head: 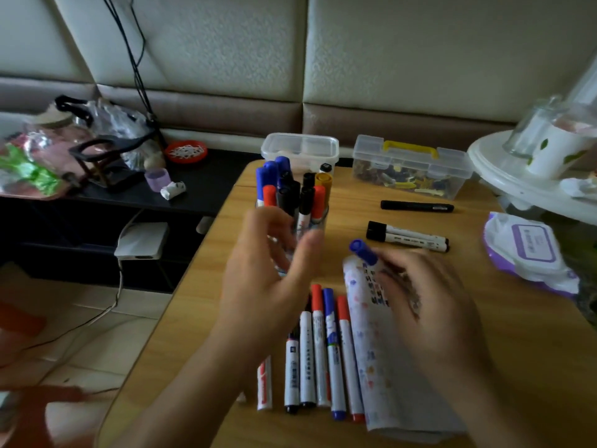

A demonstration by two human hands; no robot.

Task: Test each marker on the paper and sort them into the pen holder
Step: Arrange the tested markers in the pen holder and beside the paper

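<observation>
Nearest, at six o'clock on the wooden table [190,324], a row of markers [334,350] lies side by side, white barrels with red, blue and black caps. Touching it on the three o'clock side is the paper [378,367], dotted with small coloured test marks.

Over the paper's far end the right hand [429,305], blurred, pinches a blue-capped marker [363,252], cap pointing to eleven o'clock.

At ten o'clock from it the left hand [268,279] is curved wide about the clear pen holder [318,218], thumb on one side, fingers on the other. Whether it actually grips the glass cannot be told. Blue, red, black and yellow caps stand upright in the holder.

Two black-capped markers [407,237] lie together at two o'clock from the right hand, with a black marker [416,206] beyond them and a wipes pack [529,250] at three o'clock. At twelve o'clock sit a lidded tub [300,150] and a box with a yellow handle [410,169]. A cluttered dark shelf [193,185] stands at nine o'clock, under a padded wall [226,43].
</observation>
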